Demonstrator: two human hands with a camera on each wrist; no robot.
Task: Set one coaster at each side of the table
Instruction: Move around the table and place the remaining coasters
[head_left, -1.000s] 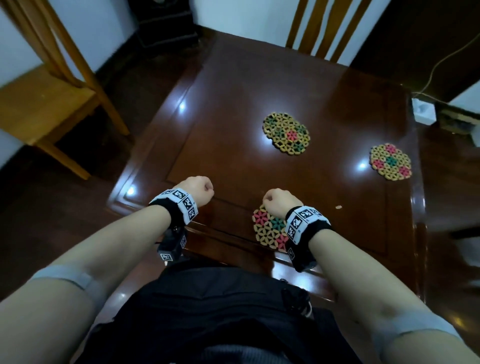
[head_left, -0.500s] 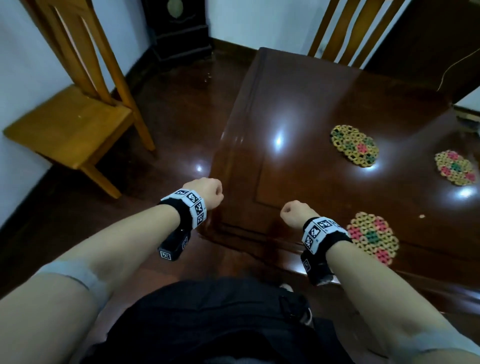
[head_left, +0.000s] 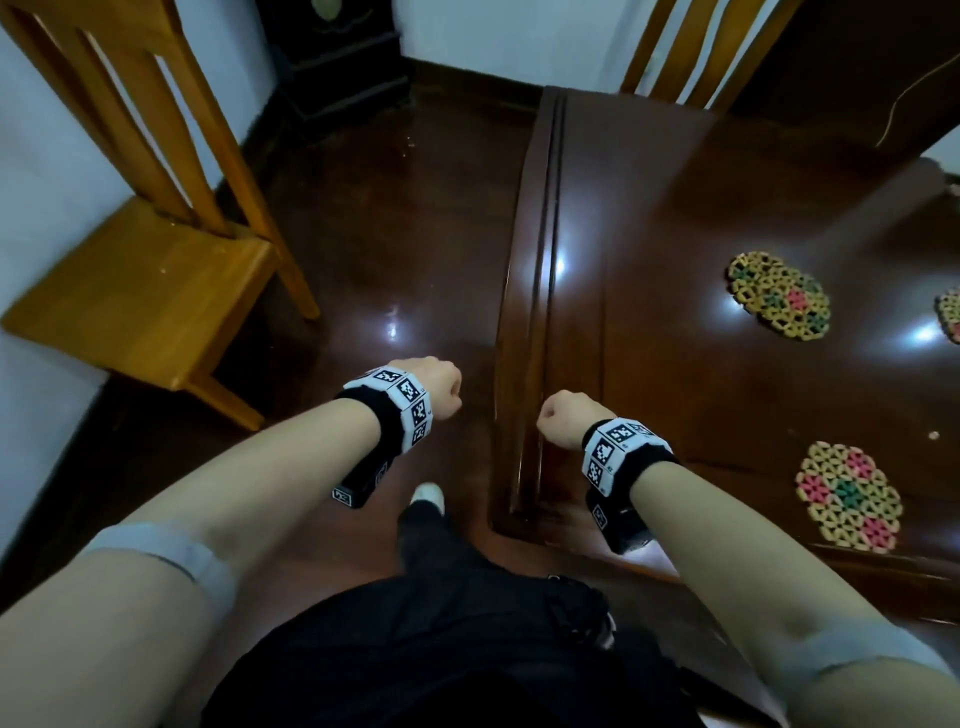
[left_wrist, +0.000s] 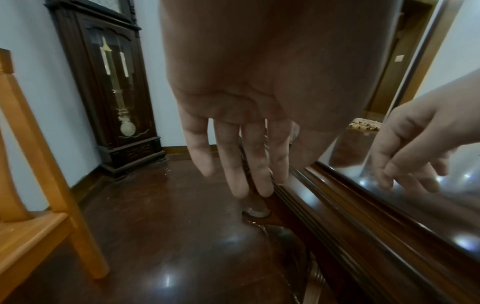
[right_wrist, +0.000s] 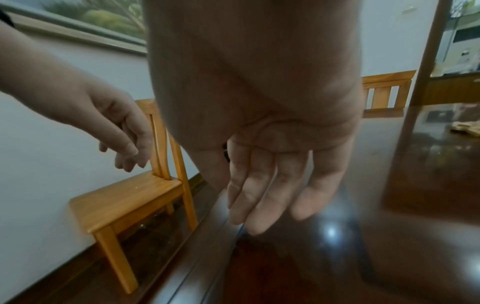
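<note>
Three round woven coasters lie on the dark wooden table (head_left: 649, 218). One coaster (head_left: 849, 496) sits by the near edge, a second (head_left: 777, 295) is toward the middle, and a third (head_left: 951, 314) is cut off at the right border. My left hand (head_left: 439, 387) hangs over the floor just left of the table's corner. My right hand (head_left: 563, 418) hovers over that corner. In the wrist views the left fingers (left_wrist: 241, 164) and right fingers (right_wrist: 267, 189) hang loose and hold nothing.
A light wooden chair (head_left: 140, 291) stands against the wall at the left. Another chair (head_left: 691, 47) is at the table's far side. A dark grandfather clock (left_wrist: 114, 82) stands in the corner. Glossy floor (head_left: 395, 234) lies between the chair and the table's left edge.
My right hand left the near coaster, which stays by the near edge. Both hands and the view shifted left, toward the table's left corner.
</note>
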